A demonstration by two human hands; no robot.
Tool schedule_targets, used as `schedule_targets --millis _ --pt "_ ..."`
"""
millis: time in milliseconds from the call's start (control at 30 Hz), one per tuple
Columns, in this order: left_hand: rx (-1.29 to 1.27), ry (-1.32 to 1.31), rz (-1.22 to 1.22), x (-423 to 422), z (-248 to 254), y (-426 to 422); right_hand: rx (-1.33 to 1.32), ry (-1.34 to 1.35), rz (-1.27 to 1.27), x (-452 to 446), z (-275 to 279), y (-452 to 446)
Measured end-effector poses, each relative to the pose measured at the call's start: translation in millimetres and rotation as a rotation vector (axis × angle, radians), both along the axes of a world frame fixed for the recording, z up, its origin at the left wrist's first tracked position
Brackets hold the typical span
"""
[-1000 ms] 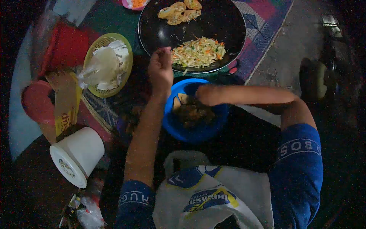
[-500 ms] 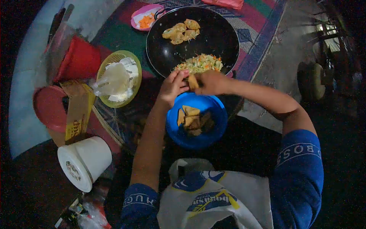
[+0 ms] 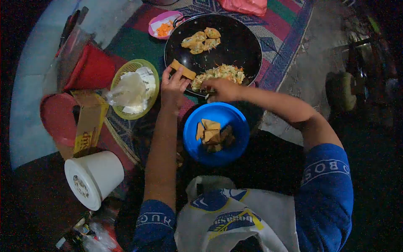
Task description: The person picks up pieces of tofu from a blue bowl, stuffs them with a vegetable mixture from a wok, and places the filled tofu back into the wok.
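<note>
My left hand (image 3: 173,87) is closed around a piece of fried tofu (image 3: 183,69), held over the left rim of a black wok (image 3: 184,52). My right hand (image 3: 225,89) is at the front of the wok, its curled fingers in the near edge of a heap of shredded vegetables (image 3: 224,74); the fingertips are partly hidden. Several stuffed tofu pieces (image 3: 194,42) lie at the wok's far side. Just below my hands stands a blue basin (image 3: 193,152) with several plain fried tofu pieces (image 3: 211,136) in it.
Left of the wok is a yellow-green basket (image 3: 154,94) with a plastic bag and paper. Beside it are a red container (image 3: 92,67), a cardboard box (image 3: 90,122) and a white lidded bucket (image 3: 107,170). A pink bowl (image 3: 152,28) with orange pieces sits behind.
My hands were together at a tofu piece above the basin. The left has moved up and left with a tofu piece, while the right has shifted to the vegetable heap.
</note>
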State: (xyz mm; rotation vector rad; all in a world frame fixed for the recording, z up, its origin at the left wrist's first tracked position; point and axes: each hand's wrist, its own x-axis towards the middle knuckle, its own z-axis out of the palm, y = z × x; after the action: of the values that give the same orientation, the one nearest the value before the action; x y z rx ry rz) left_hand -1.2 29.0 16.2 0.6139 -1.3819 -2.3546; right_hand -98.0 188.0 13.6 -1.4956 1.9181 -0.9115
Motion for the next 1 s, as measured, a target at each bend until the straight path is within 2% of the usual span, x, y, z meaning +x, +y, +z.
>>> schedule_targets --millis 67,100,133,167,200,233,267,333,367,400,467,533,600,733,800,867,933,967,1000 --pt "-0.035 -0.025 0.009 0 -15 -1 -0.055 0.331 -0.022 16 -19 -4" --pt "-0.043 -0.020 0.008 1 -23 -2 0.105 0.169 0.011 12 -16 -5" --pt "-0.189 0.077 -0.065 4 -24 -1 0.099 0.173 0.011 7 -10 -5" --pt "-0.334 0.172 -0.139 9 -27 1 0.078 0.022 -0.001 1 -6 -3" --pt "-0.336 0.173 -0.138 11 -30 3 0.057 -0.129 -0.012 -7 -2 0" --pt "-0.207 0.072 -0.123 10 -17 8 0.080 -0.006 -0.061 -17 -7 4" --pt "-0.079 -0.025 -0.107 8 -11 12 0.075 0.001 -0.057 -24 -5 8" --pt "-0.111 0.043 -0.094 5 -10 17 0.246 0.223 -0.101 -33 -4 13" --pt "0.061 0.021 -0.093 2 -8 19 0.130 0.144 -0.171 -34 -7 10" --pt "0.234 -0.001 -0.093 -1 -8 23 0.130 0.149 -0.172 -36 -9 8" --pt "0.228 -0.040 -0.118 -3 6 34 -0.002 -0.501 -0.302 -34 -4 -2" --pt "0.219 -0.021 -0.207 -8 10 41 -0.006 -0.445 -0.290 -36 1 -3" --pt "0.222 -0.017 -0.183 -12 8 42 0.007 -0.333 -0.231 -46 2 -3" --pt "0.245 -0.004 -0.177 -15 -5 36 0.092 -0.365 -0.161 -82 -8 10" --pt "0.232 -0.022 -0.165 -16 -6 36 0.457 0.238 -0.197 -99 -22 15" --pt "0.248 -0.075 -0.117 -16 -9 36 0.457 0.245 -0.182 -89 -25 14" --pt "0.262 -0.079 -0.106 -15 -12 37 0.349 0.171 -0.209 -75 -34 14" --pt "0.274 -0.084 -0.096 -16 -14 36 0.279 0.272 -0.090 -77 -45 9" --pt "0.274 -0.085 -0.094 -16 -16 35 0.278 0.271 -0.088 -80 -53 7"
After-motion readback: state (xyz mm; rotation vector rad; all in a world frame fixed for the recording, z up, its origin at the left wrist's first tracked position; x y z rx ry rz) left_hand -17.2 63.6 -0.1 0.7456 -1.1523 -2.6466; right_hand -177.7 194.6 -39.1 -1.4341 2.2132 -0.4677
